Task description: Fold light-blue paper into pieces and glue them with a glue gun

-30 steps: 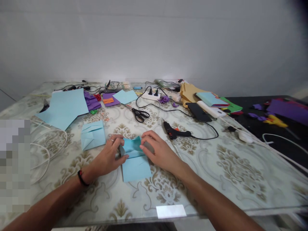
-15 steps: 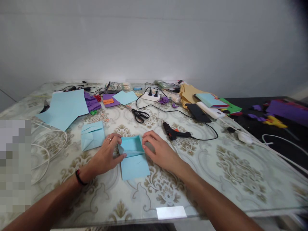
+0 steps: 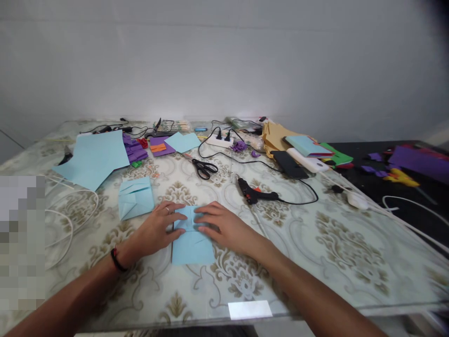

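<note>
A light blue folded paper lies on the patterned glass-topped table in front of me. My left hand rests on its left upper part with fingers stretched flat. My right hand lies flat over its upper right part, fingers pointing left. Both hands press the paper down onto the table. The paper's far end is hidden under my fingers.
Another folded blue paper lies to the left, with a large blue sheet behind it. Scissors, a black glue gun with its cord, a power strip, purple scraps and paper stacks sit farther back. White cable loops at left.
The raised, box-like far end of the blue paper has been flattened. Both hands moved from pinching its sides to lying flat on top of it.
</note>
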Motion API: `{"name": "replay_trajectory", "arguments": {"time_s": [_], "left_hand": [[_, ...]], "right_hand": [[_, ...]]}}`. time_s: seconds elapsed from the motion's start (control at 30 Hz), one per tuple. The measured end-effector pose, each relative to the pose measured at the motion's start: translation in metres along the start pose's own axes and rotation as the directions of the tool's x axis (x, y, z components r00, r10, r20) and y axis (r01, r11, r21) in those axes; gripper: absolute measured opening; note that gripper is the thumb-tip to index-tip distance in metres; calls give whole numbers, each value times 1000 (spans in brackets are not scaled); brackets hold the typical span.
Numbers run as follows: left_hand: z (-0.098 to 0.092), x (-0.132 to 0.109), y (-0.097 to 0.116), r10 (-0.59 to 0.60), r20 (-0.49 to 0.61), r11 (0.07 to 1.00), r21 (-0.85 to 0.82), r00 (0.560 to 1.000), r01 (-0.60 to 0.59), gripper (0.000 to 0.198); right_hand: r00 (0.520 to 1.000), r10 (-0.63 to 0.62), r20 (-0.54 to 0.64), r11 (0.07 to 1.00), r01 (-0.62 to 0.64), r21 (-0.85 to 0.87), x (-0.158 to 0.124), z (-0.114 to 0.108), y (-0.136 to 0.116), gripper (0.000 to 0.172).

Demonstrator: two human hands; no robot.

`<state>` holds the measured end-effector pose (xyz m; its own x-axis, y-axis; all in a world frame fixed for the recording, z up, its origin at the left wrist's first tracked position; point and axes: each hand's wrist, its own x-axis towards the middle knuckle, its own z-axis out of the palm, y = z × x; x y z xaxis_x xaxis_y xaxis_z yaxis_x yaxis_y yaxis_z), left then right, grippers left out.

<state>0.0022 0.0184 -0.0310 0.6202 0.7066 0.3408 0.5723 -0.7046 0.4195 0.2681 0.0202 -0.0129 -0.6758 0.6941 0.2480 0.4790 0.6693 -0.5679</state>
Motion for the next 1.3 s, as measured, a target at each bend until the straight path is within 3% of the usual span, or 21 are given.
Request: {"name": "replay_trajectory", "arguments": {"time_s": [0.17,0.37,0.67,0.93,1.13,1.23,1.3], "left_hand": [[-1,-3,-4,-13,95,1000,11,995,12,28],[-1,-3,-4,-25,78,1000,10,997,24,36],[-6,0,-2,37,182,996,77,983,-52,24],[-14,1,3,81,231,989,106,970,-108,26],[-10,-3,-3,56,133,996,62,989,-65,44],[-9,-3,-1,81,101,996,28,992,-84,44],[-10,-2,2,97,63,995,8,993,-97,44]], "right_hand": [[1000,15,23,999,-14,-48,0,3,2,17],[997,78,9,992,-77,-101,-2,3,3,39],[999,40,8,998,-39,-57,-2,5,11,20],[996,65,54,996,-62,-65,0,1,10,21],[998,55,35,995,-52,-87,-1,0,13,44],[997,69,31,994,-66,-87,0,0,11,49],[996,86,30,994,-84,-66,0,0,9,61]]}}
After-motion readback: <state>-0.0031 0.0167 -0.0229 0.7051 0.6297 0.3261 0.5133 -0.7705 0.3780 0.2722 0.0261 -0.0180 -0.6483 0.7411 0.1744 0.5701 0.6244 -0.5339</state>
